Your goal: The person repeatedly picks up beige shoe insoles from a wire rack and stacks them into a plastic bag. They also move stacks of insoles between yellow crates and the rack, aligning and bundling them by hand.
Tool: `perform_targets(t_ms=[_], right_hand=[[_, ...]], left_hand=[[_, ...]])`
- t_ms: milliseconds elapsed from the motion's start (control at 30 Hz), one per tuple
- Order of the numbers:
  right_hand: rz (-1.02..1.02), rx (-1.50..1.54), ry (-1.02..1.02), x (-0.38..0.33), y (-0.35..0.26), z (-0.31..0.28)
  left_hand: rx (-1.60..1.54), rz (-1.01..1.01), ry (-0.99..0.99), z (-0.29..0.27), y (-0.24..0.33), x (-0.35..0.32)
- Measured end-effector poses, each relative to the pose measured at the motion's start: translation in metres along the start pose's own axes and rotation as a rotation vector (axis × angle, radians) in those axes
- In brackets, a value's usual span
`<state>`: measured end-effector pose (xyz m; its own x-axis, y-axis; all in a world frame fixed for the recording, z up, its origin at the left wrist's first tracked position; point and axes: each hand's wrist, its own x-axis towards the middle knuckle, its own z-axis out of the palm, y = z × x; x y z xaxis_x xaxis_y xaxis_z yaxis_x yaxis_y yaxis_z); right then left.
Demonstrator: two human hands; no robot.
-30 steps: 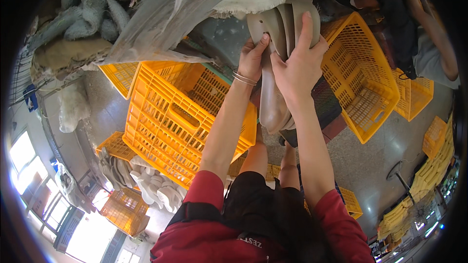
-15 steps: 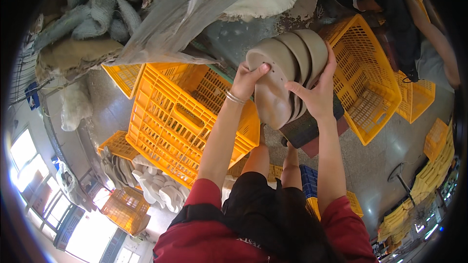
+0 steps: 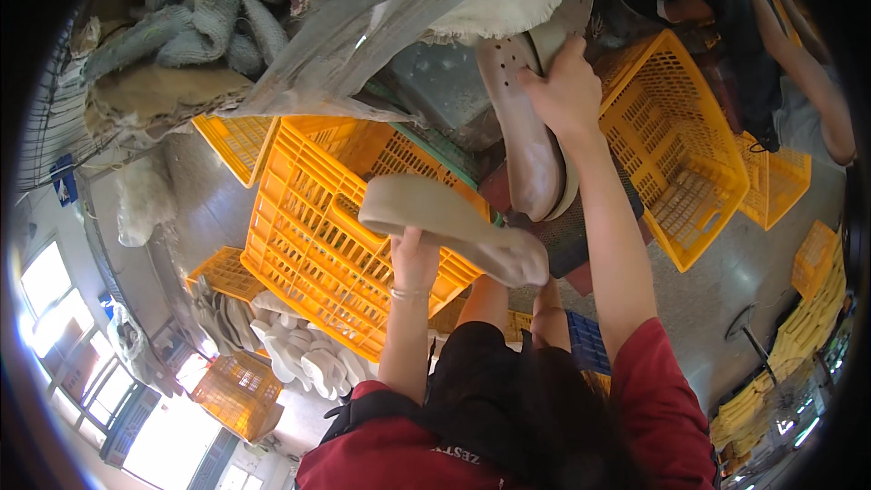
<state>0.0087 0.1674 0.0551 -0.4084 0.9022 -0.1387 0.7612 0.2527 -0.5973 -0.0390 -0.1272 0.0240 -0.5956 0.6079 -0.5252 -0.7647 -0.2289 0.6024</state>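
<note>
A beige foam clog [image 3: 431,213], seen from its side, lies in my left hand [image 3: 415,259] with the fingers closed under it, over the edge of a yellow crate [image 3: 313,236]. Farther off and to the right, my right hand [image 3: 567,95] grips a set of beige clogs [image 3: 524,141] from the right. The front one shows several round holes near its upper end. Another sits behind it, partly covered by my hand; how many are in this grip I cannot tell.
On the right stands an open yellow crate [image 3: 671,145], with another person's arm [image 3: 803,63] beyond it. Grey knitted fabric [image 3: 213,14] and a plastic sheet [image 3: 363,45] lie at the upper left. Pale shoe-shaped pieces [image 3: 308,349] are piled at the lower left.
Both hands held the stacked clogs together. Now one clog is apart in my left hand, moved left and nearer; my right hand has moved a little farther away with the others.
</note>
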Motion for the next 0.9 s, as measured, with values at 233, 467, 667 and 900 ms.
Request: perform_targets(t_ms=[233,467,667,900], right_hand=[[0.041,-0.132,0.014,0.007,-0.016,0.02],[0.059,0.031,0.214,-0.013,-0.01,0.012],[0.066,0.257,0.304,-0.028,-0.007,0.008],[0.01,0.569,0.364,-0.044,0.013,0.015]], left_hand=[[0.077,-0.064,0.039,-0.024,0.008,-0.033],[0.052,-0.064,0.026,-0.019,0.018,-0.036],[0.027,-0.071,-0.021,-0.01,0.015,-0.025],[0.021,-0.176,-0.129,0.041,0.014,0.012]])
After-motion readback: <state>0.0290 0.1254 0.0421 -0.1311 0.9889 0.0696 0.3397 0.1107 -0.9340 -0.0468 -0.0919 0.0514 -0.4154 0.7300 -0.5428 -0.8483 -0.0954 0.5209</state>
